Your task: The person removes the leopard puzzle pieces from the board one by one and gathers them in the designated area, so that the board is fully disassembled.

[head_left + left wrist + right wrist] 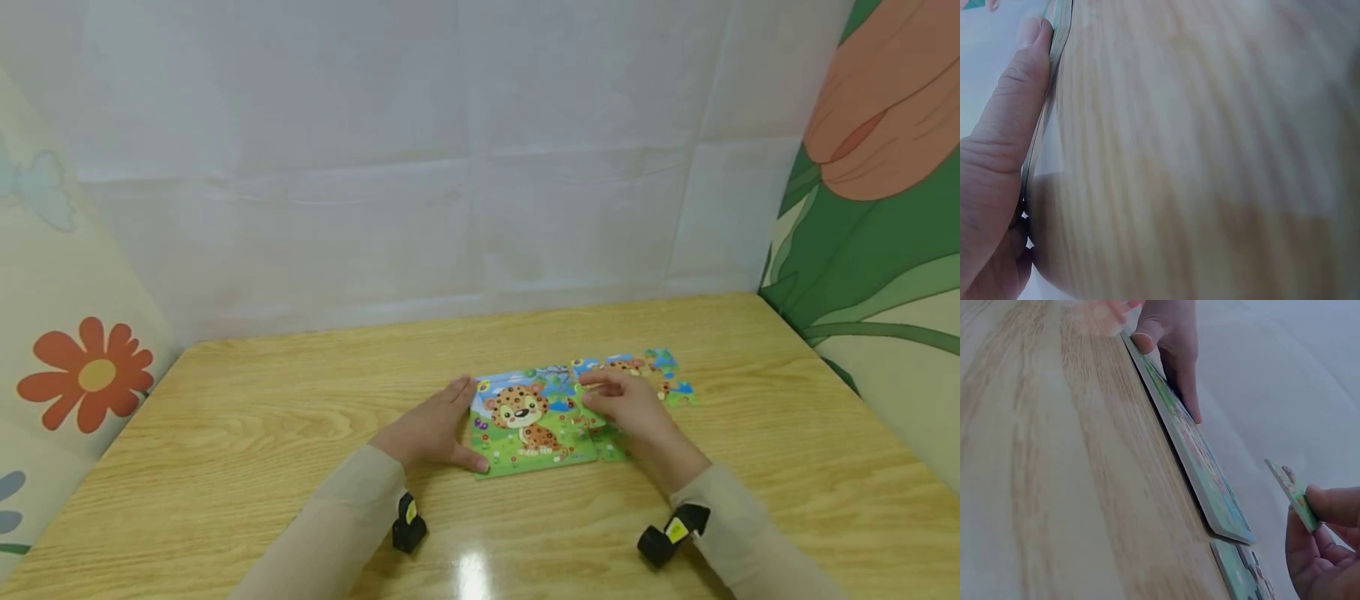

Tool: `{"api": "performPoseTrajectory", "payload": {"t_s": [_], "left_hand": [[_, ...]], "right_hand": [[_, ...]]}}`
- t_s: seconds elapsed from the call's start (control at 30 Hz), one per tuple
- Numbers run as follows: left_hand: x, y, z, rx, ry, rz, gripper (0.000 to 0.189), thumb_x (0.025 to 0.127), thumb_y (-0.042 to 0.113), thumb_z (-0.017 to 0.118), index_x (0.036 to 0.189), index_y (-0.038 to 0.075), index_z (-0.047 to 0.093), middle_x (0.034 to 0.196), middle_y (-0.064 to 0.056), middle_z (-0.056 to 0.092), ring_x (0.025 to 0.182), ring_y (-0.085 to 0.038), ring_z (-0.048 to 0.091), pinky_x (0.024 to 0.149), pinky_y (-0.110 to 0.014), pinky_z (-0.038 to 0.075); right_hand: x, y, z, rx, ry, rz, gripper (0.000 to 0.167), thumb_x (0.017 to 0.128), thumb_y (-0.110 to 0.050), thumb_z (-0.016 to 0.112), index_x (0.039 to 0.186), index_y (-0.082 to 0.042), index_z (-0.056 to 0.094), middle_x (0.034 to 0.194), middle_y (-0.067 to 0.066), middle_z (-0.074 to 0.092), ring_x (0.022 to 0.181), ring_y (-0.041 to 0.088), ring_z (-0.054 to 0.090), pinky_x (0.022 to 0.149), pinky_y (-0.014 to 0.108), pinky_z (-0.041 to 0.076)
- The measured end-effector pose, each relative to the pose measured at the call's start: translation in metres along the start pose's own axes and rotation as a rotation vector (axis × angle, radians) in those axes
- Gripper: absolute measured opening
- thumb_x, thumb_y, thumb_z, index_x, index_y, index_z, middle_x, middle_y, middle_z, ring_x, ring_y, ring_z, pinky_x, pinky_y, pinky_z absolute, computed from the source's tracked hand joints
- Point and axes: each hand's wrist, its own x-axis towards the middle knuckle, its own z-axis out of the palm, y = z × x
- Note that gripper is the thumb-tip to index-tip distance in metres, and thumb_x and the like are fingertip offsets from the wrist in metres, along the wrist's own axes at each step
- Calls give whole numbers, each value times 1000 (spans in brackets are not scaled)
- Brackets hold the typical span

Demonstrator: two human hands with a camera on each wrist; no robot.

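Note:
A jigsaw picture board [517, 433] with a spotted leopard cub on green grass lies flat on the table. My left hand [431, 425] rests at its left edge, fingers extended along the side and thumb [1019, 94] at the near corner. Between thumb and fingertips my right hand [637, 417] pinches a small green puzzle piece [1294, 497], raised above the table. Under and behind that hand, a partly joined group of puzzle pieces [663, 362] adjoins the board's right side. The hand hides part of this group.
The wood-grain table [300, 400] extends around the puzzle on all sides. A white cloth [375, 242] hangs behind the table's far edge. Painted panels with flowers [97, 375] and leaves stand at both sides. Each wrist wears a black camera mount [660, 542].

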Motion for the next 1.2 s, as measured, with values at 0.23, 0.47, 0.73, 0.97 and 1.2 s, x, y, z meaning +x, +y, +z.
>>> {"api": "performPoseTrajectory", "payload": {"t_s": [0.23, 0.47, 0.73, 0.97, 1.2], "left_hand": [[1, -1, 1, 3, 0, -2, 121, 62, 59, 75, 147, 0, 13, 154, -16, 9, 142, -30, 10, 116, -41, 14], [1, -1, 0, 13, -4, -2, 122, 62, 61, 74, 148, 0, 12, 155, -16, 8, 142, -30, 10, 116, -40, 14], [1, -1, 0, 13, -8, -1, 121, 62, 60, 74, 147, 0, 12, 154, -16, 8, 142, -30, 10, 116, -41, 14], [2, -1, 0, 17, -2, 10, 121, 62, 60, 74, 147, -1, 13, 154, -17, 9, 142, -30, 10, 116, -41, 14], [3, -2, 1, 19, 4, 7, 121, 62, 61, 74, 147, 0, 13, 154, -17, 9, 142, -30, 10, 116, -40, 14]], "right_hand": [[-5, 0, -14, -1, 19, -11, 36, 89, -11, 62, 122, 1, 57, 89, 1, 58, 73, 10, 51, 57, 24, 48], [-10, 1, -30, 19, 6, -1, 39, 92, -12, 57, 129, 2, 50, 143, 17, 37, 50, 4, 34, 44, 18, 33], [-15, -1, -41, -27, 62, 22, 42, 92, -16, 57, 129, 2, 50, 138, 16, 45, 81, -1, 50, 58, 21, 48], [-17, 4, -52, -9, 102, 33, 41, 91, -13, 57, 127, 6, 49, 93, -5, 54, 81, 4, 51, 67, 19, 49], [-20, 10, -67, -55, 115, 8, 42, 93, -18, 55, 128, 5, 48, 100, -2, 54, 87, 3, 49, 72, 19, 48]]}}
